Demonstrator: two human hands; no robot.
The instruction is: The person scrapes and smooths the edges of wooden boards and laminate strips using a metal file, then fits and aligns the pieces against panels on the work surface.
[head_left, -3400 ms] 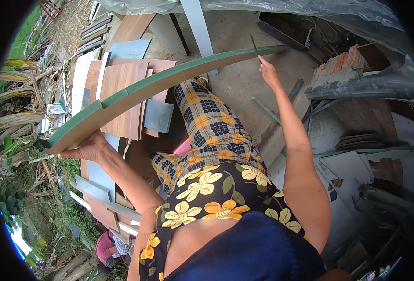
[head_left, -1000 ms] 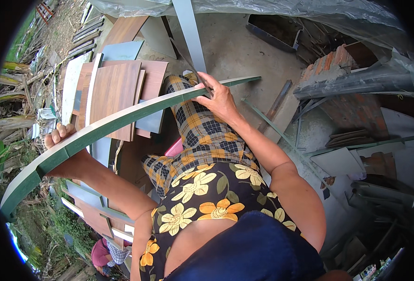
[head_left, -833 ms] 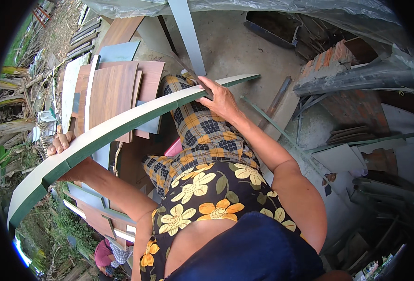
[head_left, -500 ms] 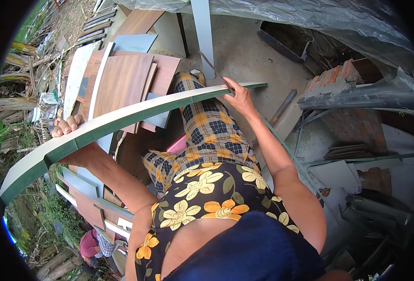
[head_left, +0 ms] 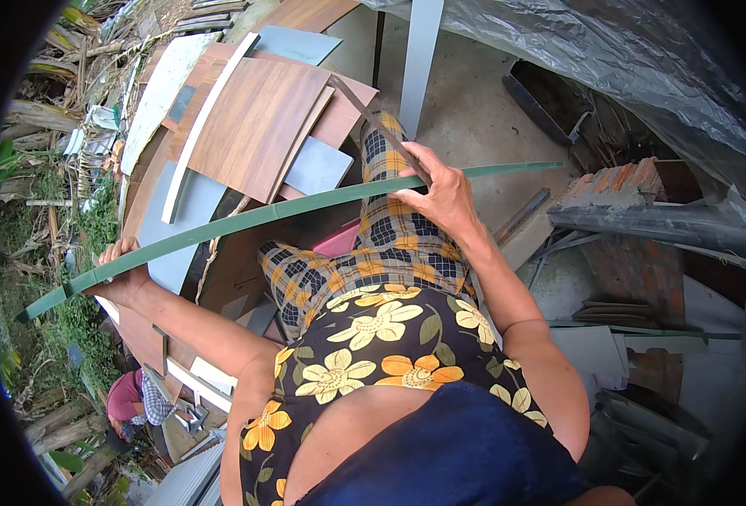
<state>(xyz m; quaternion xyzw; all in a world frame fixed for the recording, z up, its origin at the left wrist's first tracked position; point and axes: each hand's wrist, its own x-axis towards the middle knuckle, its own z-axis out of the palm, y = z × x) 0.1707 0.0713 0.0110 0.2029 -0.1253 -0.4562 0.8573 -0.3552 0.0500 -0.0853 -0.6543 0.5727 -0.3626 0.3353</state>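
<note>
A long split bamboo strip (head_left: 263, 212) lies across in front of my body, its green skin side showing. My left hand (head_left: 120, 274) is closed around it near its left end, with the fingers over the far edge. My right hand (head_left: 442, 190) grips a knife (head_left: 364, 111) with a long, dark, narrow blade pointing up and to the left. The blade's lower part crosses the strip, and the right thumb and fingers are at the strip too. The knife's handle is hidden in the palm.
Stacked wood-look and grey boards (head_left: 259, 118) lie beyond the strip on the left. A pink object (head_left: 337, 240) sits by my knees. At right are a dark trough (head_left: 546, 101), broken bricks (head_left: 613, 181) and a grey beam (head_left: 651, 221). Another person (head_left: 137, 398) bends at lower left.
The bamboo strip has been turned from its pale inner face to its green side. The right hand and knife have moved lower and nearer to me. The view has shifted slightly.
</note>
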